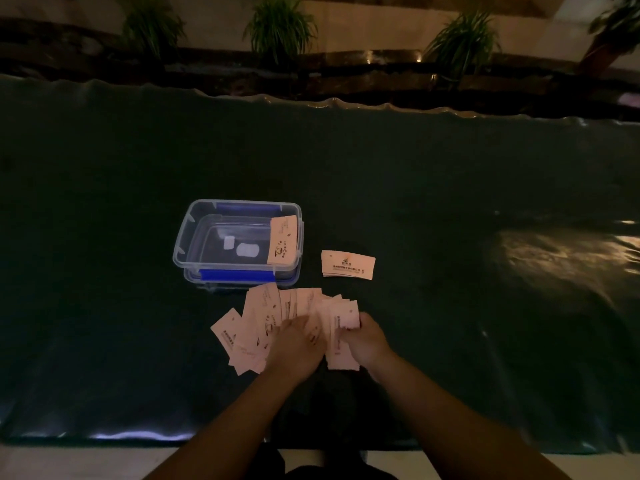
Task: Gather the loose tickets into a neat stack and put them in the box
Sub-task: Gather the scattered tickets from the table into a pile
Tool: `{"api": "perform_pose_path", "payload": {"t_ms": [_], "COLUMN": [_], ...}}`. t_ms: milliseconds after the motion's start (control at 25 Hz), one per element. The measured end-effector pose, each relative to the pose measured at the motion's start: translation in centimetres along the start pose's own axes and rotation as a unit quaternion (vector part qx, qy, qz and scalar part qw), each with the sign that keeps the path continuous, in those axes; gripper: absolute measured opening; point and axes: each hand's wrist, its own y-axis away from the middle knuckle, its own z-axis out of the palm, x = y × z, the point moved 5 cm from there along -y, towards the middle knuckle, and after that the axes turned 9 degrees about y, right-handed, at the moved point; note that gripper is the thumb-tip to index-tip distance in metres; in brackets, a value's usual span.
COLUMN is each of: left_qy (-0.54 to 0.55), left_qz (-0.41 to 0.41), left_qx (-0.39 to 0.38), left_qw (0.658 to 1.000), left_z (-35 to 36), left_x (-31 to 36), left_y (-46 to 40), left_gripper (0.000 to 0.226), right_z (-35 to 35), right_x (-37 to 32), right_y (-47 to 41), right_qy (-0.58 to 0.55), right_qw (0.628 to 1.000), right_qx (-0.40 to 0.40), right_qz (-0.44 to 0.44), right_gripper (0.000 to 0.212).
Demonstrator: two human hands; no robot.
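Several pale tickets (pixel 258 327) lie fanned out on the dark table just in front of a clear plastic box (pixel 188 237) with blue clips. One ticket (pixel 283 240) leans inside the box against its right wall. A small neat stack of tickets (pixel 347 265) lies to the right of the box. My left hand (pixel 294 344) presses flat on the middle of the spread. My right hand (pixel 365 337) grips the right-hand group of tickets (pixel 341 341) at its edge.
The dark green cloth (pixel 450 202) covers the whole table, with its near edge at the bottom. Potted plants (pixel 280 26) and a dark ledge stand beyond the far edge. The light is dim.
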Motion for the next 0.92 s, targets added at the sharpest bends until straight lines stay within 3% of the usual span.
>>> {"api": "perform_pose_path", "payload": {"t_ms": [120, 400, 760, 920], "left_qy": [0.008, 0.089, 0.099, 0.013], "left_qz": [-0.013, -0.05, -0.024, -0.008], "left_qx": [-0.004, -0.023, -0.121, -0.005], "left_qw": [1.0, 0.995, 0.987, 1.0], "left_z": [0.2, -0.1, 0.8, -1.1], "left_x": [0.6, 1.8, 2.4, 0.9], "left_y": [0.4, 0.7, 2.3, 1.9], "left_gripper": [0.047, 0.044, 0.04, 0.058], "right_z": [0.8, 2.1, 1.0, 0.7], "right_x": [-0.2, -1.6, -2.3, -1.5], "right_y": [0.0, -0.5, -0.4, -0.7], "right_qy": [-0.059, -0.089, 0.034, -0.004], "right_qw": [0.997, 0.995, 0.995, 0.996], "right_qx": [0.012, -0.011, -0.009, -0.009], "right_qz": [0.044, 0.054, 0.098, 0.091], "right_gripper": [0.035, 0.042, 0.057, 0.046]}}
